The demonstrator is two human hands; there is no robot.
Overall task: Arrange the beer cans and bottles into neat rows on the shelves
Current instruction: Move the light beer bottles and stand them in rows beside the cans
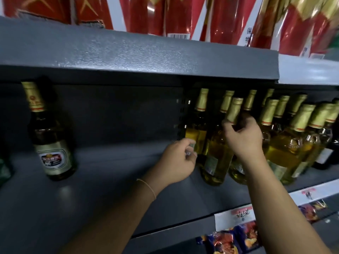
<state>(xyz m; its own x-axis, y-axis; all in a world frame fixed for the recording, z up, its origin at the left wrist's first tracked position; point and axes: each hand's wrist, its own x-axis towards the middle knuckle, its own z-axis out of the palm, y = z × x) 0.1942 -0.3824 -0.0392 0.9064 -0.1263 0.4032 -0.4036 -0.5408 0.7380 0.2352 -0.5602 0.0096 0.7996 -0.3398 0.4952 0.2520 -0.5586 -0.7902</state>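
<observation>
Several clear bottles of yellow beer with gold foil necks crowd the right half of the grey shelf (102, 180). My right hand (242, 136) grips the neck of a front bottle (233, 110) in that group. My left hand (178, 160) curls round the lower body of the leftmost yellow bottle (197, 132). A lone dark bottle (53, 140) with a gold neck and a white and red label stands far left on the same shelf.
Red and gold gift boxes (183, 15) fill the upper shelf (128, 52), which overhangs the bottle tops. Dark bottles (326, 153) stand at the far right. Price tags (236, 215) line the shelf's front edge, with snack packets (229, 241) below. A green bottle (3, 169) shows at the left edge.
</observation>
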